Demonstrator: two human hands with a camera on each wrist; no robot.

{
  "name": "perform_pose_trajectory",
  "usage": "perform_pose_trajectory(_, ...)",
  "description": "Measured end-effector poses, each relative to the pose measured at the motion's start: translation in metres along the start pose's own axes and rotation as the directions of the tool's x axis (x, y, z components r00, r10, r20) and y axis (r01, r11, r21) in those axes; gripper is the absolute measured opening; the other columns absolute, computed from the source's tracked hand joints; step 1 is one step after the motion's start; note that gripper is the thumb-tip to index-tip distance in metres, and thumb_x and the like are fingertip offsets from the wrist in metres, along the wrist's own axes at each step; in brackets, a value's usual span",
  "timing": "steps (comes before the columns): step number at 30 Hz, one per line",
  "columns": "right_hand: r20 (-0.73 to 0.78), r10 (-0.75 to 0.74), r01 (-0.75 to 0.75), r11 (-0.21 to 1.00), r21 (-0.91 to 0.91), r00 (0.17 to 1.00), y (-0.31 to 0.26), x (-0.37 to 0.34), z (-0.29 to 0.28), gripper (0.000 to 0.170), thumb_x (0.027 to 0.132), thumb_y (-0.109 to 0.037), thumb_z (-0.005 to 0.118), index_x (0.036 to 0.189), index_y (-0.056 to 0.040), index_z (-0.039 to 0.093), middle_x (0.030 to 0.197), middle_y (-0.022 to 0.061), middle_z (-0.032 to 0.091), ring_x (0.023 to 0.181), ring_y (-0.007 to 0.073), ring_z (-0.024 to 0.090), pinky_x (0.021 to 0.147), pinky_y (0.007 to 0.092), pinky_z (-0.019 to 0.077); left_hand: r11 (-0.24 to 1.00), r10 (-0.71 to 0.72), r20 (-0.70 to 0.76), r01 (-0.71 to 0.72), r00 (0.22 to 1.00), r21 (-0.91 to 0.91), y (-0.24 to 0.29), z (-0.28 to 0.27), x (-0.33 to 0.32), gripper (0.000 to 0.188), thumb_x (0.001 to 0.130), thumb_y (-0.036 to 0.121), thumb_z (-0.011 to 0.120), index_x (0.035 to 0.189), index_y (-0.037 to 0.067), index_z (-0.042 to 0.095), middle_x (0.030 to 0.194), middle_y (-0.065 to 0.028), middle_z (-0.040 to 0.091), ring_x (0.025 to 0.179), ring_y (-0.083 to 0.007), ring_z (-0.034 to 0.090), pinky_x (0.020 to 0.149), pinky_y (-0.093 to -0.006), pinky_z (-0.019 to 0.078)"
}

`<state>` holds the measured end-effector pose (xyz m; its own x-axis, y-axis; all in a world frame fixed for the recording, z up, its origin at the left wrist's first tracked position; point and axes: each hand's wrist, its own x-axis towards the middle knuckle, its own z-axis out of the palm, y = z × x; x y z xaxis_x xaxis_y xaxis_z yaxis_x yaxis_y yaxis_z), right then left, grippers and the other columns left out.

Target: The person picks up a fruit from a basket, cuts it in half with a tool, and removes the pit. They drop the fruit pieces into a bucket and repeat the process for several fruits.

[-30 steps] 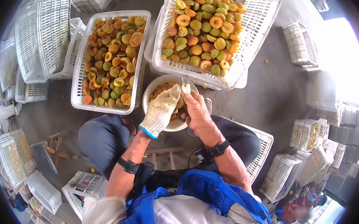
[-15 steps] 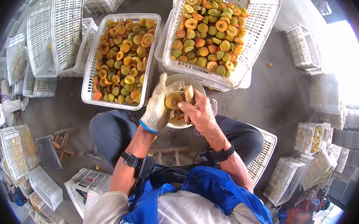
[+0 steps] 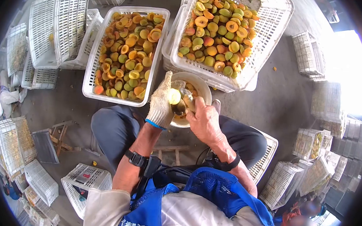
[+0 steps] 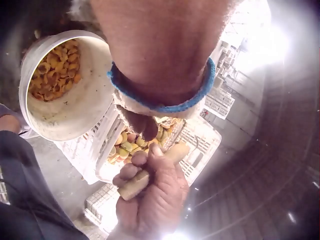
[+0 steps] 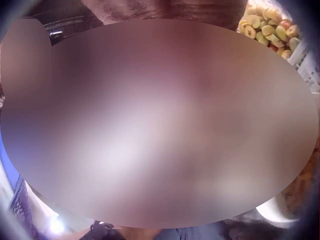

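Note:
Over a white bucket (image 3: 207, 92), my left hand (image 3: 159, 108), in a knit glove with a blue cuff, holds a yellow apricot (image 3: 174, 96) at its thumb side. My right hand (image 3: 205, 122) is close beside the fruit and grips a pale handle (image 4: 134, 186), which shows across the curled fingers in the left wrist view. The tool's working end is hard to make out near the apricot. Orange fruit pieces (image 4: 56, 75) lie inside the bucket in that view. The right wrist view is mostly blurred.
Two white crates of halved apricots stand ahead, one left (image 3: 91, 62) and one right (image 3: 273, 31). Stacked crates (image 3: 43, 28) rise at the far left, more (image 3: 282, 183) at the right. Near the left knee is an overturned crate (image 3: 87, 175). People are at the edges.
My hands have come slightly apart from their raised, joined position over the bucket. The apricot now shows its bright yellow side, and the pale tool has turned lower toward it.

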<state>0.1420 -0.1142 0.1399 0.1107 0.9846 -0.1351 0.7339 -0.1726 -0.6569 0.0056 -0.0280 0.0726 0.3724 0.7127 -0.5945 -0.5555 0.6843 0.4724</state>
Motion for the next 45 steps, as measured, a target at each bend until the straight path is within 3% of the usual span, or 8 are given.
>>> perform_pose_trajectory(8,-0.071,-0.125,0.099,0.951,-0.292,0.99,0.0,-0.004,0.017,0.017,0.087,-0.008,0.064,0.099,-0.0037,0.052,0.082,0.0205,0.064,0.07,0.0438,0.066,0.062,0.0535,0.051,0.987,0.088,-0.062,-0.079,0.994,0.136,-0.015,-0.004,0.009,0.049,0.107,0.046,0.052,0.115,0.001,0.068,0.093,-0.0113,0.074,0.082,-0.0214,0.072,0.076,-0.0346,0.0604)
perform_pose_trajectory(10,-0.043,-0.128,0.102,0.918,-0.383,0.991,0.001,-0.006,0.02,0.02,0.086,-0.01,0.061,0.102,-0.0014,0.053,0.087,0.0182,0.064,0.073,0.0398,0.069,0.065,0.0509,0.0541,0.873,0.349,-0.054,-0.304,0.935,0.38,-0.024,-0.008,0.014,0.049,0.107,0.047,0.051,0.114,0.001,0.069,0.092,-0.0099,0.074,0.081,-0.0203,0.072,0.075,-0.0329,0.0594)
perform_pose_trajectory(23,0.131,-0.15,0.198,0.82,-0.537,0.98,0.011,-0.007,0.021,0.037,0.085,-0.01,0.064,0.116,0.0089,0.054,0.089,0.0178,0.065,0.071,0.0311,0.072,0.061,0.0432,0.0554,0.845,0.181,-0.033,-0.139,0.983,0.516,-0.014,-0.006,0.0,0.044,0.106,0.039,0.053,0.122,0.001,0.069,0.097,-0.0083,0.074,0.085,-0.016,0.07,0.074,-0.0278,0.0567)
perform_pose_trajectory(25,0.142,-0.128,0.182,0.854,-0.488,0.982,0.013,-0.009,0.019,0.034,0.085,-0.009,0.064,0.113,0.008,0.054,0.088,0.0176,0.065,0.07,0.0313,0.071,0.06,0.0431,0.0551,0.465,0.426,0.273,-0.468,0.863,0.752,-0.02,-0.024,0.01,0.046,0.101,0.02,0.052,0.142,-0.001,0.058,0.106,-0.0085,0.075,0.091,-0.0146,0.07,0.077,-0.0278,0.0567)
perform_pose_trajectory(29,0.127,-0.151,0.189,0.905,-0.382,0.98,0.019,-0.014,0.011,0.029,0.085,-0.01,0.064,0.107,0.005,0.053,0.083,0.0163,0.064,0.068,0.0314,0.071,0.057,0.0425,0.0539,0.433,0.354,0.37,-0.501,0.859,0.749,-0.018,-0.023,0.004,0.062,0.093,0.009,0.049,0.155,0.002,0.044,0.112,-0.0087,0.075,0.093,-0.013,0.069,0.08,-0.0271,0.0563)
perform_pose_trajectory(36,0.11,-0.245,0.26,0.748,-0.61,0.963,0.042,-0.016,0.01,0.027,0.086,-0.013,0.063,0.107,0.0031,0.056,0.082,0.0131,0.064,0.067,0.0283,0.071,0.054,0.0403,0.0524,-0.068,0.103,0.356,-0.35,0.929,0.934,-0.017,-0.017,0.012,0.052,0.099,0.013,0.048,0.15,0.004,0.05,0.121,-0.0183,0.072,0.106,-0.0301,0.07,0.092,-0.0388,0.0555)
perform_pose_trajectory(43,0.193,-0.191,0.249,0.904,-0.347,0.963,0.045,-0.008,0.0,0.018,0.085,-0.009,0.063,0.097,0.001,0.053,0.079,0.0215,0.067,0.068,0.037,0.071,0.058,0.0466,0.0543,-0.156,0.205,0.616,-0.596,0.761,0.788,-0.02,-0.024,0.014,0.054,0.097,0.013,0.048,0.15,-0.001,0.048,0.125,-0.0192,0.07,0.113,-0.0339,0.067,0.097,-0.0411,0.0532)
perform_pose_trajectory(45,0.27,-0.058,0.109,0.978,-0.176,0.961,0.042,-0.006,-0.004,0.019,0.082,-0.007,0.062,0.096,0.0017,0.052,0.08,0.0265,0.067,0.072,0.0453,0.069,0.063,0.0522,0.0549,-0.375,0.299,0.727,-0.625,0.618,0.685,-0.025,-0.027,0.018,0.054,0.097,0.02,0.047,0.149,0.006,0.052,0.121,-0.016,0.072,0.107,-0.0283,0.071,0.091,-0.0357,0.0561)
